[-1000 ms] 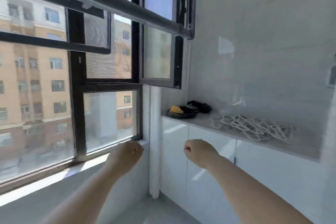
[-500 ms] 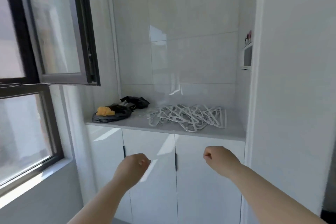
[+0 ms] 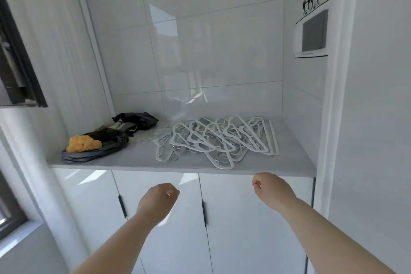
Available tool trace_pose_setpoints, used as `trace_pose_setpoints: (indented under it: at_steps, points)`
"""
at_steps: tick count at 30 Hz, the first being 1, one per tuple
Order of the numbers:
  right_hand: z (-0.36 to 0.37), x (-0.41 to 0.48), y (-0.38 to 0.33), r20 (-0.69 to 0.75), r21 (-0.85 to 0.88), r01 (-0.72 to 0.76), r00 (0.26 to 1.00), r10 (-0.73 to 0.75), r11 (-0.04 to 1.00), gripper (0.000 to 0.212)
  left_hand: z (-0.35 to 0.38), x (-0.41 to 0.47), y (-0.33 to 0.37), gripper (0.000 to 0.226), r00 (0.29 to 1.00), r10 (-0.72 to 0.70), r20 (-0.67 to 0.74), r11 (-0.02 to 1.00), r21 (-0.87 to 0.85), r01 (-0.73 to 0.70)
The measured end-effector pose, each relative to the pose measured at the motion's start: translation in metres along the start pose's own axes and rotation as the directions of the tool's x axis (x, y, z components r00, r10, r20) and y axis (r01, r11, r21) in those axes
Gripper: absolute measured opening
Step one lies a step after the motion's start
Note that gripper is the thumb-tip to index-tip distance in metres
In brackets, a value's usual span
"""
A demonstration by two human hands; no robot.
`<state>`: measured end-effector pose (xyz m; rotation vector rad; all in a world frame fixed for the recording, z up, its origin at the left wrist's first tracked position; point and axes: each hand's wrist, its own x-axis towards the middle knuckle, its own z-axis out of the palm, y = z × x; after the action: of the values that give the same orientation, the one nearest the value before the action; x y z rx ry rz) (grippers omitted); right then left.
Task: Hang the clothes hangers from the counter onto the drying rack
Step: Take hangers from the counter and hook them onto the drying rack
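Where the white clothes hangers (image 3: 218, 140) lie in a tangled heap, they cover the right half of the grey desk (image 3: 133, 161), close to the tiled back wall and well apart from either grip. To their left on the desk sits a dark plastic bag (image 3: 104, 148) with something yellow (image 3: 83, 143) on it, and behind that a black bundle (image 3: 139, 120). Below the desk's front edge, before the white cabinet doors (image 3: 244, 218), the left grip (image 3: 159, 200) is curled into a fist holding nothing; the right grip (image 3: 270, 189), likewise a bare fist, sits just under that edge. A dark window frame (image 3: 20, 73) shows at far left
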<state>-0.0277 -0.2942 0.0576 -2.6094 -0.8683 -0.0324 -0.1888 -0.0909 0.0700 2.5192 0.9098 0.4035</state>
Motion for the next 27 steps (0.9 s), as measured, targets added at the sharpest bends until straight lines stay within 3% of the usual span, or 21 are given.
trace_pose_setpoints:
  at_steps: [7,12,15,18,21,24,27]
  points:
    - [0.022,0.099,0.017,-0.021,-0.061,0.055,0.998,-0.057,0.997,0.015,0.030,0.081,0.012,0.018,0.995,-0.093,-0.023,0.993,-0.075,0.091]
    - [0.029,0.175,0.028,-0.003,-0.100,0.153,0.988,-0.154,0.983,0.052,0.048,0.139,0.028,0.027,0.984,-0.178,-0.021,0.964,-0.202,0.170]
    - [0.042,0.211,0.028,0.039,-0.055,0.202,0.979,-0.200,0.978,0.056,0.063,0.164,0.034,0.014,0.976,-0.218,-0.025,0.934,-0.294,0.201]
    - [0.061,0.231,0.026,0.073,-0.051,0.294,0.954,-0.290,0.954,0.060,0.080,0.182,0.033,0.029,0.959,-0.284,-0.012,0.900,-0.349,0.262]
    - [0.071,0.240,0.026,0.086,-0.037,0.343,0.937,-0.339,0.938,0.060,0.087,0.200,0.034,0.034,0.930,-0.367,0.000,0.877,-0.334,0.346]
    - [0.072,0.243,0.025,0.077,-0.052,0.359,0.932,-0.354,0.932,0.093,0.087,0.222,0.041,0.035,0.899,-0.438,0.000,0.892,-0.121,0.435]
    - [0.077,0.246,0.025,0.058,-0.057,0.351,0.936,-0.348,0.935,0.102,0.088,0.241,0.050,0.047,0.865,-0.497,0.065,0.866,-0.033,0.500]
